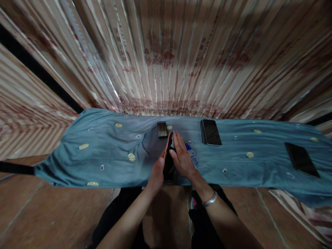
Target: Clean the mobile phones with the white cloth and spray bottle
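Head view. A dark phone [169, 157] stands on edge above the blue cloth [109, 152] on the worktop, steadied from both sides: left hand [157, 174] grip pinches its edge, right hand [181, 157] lies flat on its face, perhaps pressing a film. Two more phones [210, 132] [301, 159] lie flat, well apart.

Both hands meet at the near edge of a blue cloth [109, 152]. The left hand [157, 174] grips a dark phone [169, 155] tilted on edge; the right hand [181, 157] lies flat against it. A small dark box [162, 129] sits just beyond, near the far edge, with two more phones [210, 132] [301, 159] rightward.
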### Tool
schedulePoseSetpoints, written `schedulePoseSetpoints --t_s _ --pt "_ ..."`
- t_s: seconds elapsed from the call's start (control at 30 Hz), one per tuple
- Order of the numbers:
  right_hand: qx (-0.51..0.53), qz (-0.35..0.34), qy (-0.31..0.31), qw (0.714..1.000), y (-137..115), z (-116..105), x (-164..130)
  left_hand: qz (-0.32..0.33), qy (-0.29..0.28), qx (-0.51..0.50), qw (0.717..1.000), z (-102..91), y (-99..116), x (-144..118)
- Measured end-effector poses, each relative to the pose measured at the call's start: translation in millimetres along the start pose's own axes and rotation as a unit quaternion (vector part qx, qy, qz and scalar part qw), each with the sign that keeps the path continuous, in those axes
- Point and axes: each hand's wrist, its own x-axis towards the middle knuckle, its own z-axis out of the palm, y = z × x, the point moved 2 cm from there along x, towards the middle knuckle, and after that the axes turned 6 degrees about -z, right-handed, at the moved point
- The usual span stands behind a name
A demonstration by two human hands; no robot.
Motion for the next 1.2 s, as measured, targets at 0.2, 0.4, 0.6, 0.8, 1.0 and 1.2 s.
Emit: schedulePoseSetpoints --t_s 0.2,0.4,0.6,0.8,1.0,1.2 --pt "0.007 0.008 0.007 1.0 -3.6 -0.4 -0.9 0.02 -0.013 0.026 0.999 -1.3 2.5 -1.7" --pt "0.006 -0.027 0.007 1.0 -15.8 -6.7 4.2 0.034 -0.013 0.03 0.999 1.0 1.1 -0.6" --pt "0.022 -0.041 -0.004 0.999 -22.1 0.0 0.3 0.02 0.022 -0.007 1.0 -6.3 -4.2 5.1" --pt "0.046 -0.086 -0.029 0.995 -44.7 10.8 -15.5 0.04 0.054 0.005 0.998 -18.9 -3.3 15.2" --pt "0.045 -0.119 -0.038 0.991 -51.3 13.1 -20.3 0.004 0.053 -0.022 0.998 -21.7 -3.9 13.6" --pt "-0.023 -0.05 -0.048 0.997 -30.5 9.9 -7.6 0.03 0.007 -0.008 0.999 -8.6 -5.5 9.5"
